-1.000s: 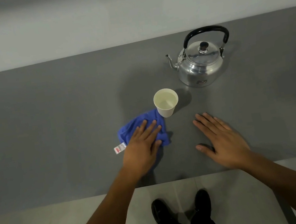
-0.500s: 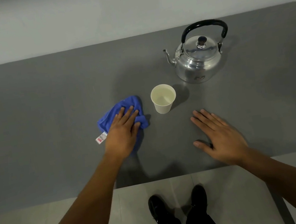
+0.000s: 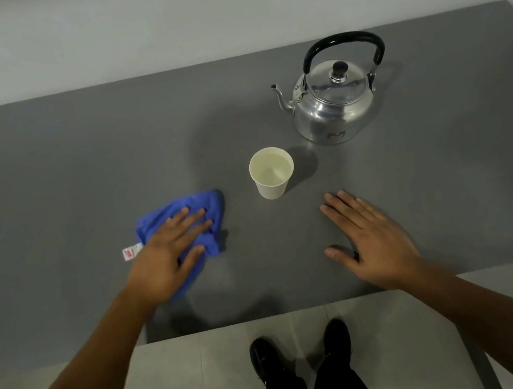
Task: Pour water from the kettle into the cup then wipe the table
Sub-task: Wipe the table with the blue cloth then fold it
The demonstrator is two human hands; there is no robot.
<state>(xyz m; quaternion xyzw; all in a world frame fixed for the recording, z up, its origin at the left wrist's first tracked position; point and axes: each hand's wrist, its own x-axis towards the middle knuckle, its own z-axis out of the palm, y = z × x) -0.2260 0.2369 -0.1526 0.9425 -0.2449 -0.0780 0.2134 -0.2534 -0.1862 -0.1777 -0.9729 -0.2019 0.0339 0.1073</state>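
Observation:
A steel kettle (image 3: 333, 106) with a black handle stands upright at the back right of the grey table (image 3: 62, 176), spout pointing left. In front of it a white paper cup (image 3: 271, 175) holds water. My left hand (image 3: 167, 261) presses flat on a crumpled blue cloth (image 3: 207, 208) to the left of the cup, fingers spread over it; a white tag sticks out on the cloth's left. My right hand (image 3: 372, 240) lies flat and open on the table, to the right of and nearer than the cup, holding nothing.
The table's front edge (image 3: 267, 321) runs just behind my wrists, with tiled floor and my black shoes (image 3: 300, 351) below it. A pale wall (image 3: 221, 9) rises behind the table. The table's right corner lies at the back right.
My left hand has slid the blue cloth leftward across the table, away from the cup. The right hand, cup and kettle have stayed in place.

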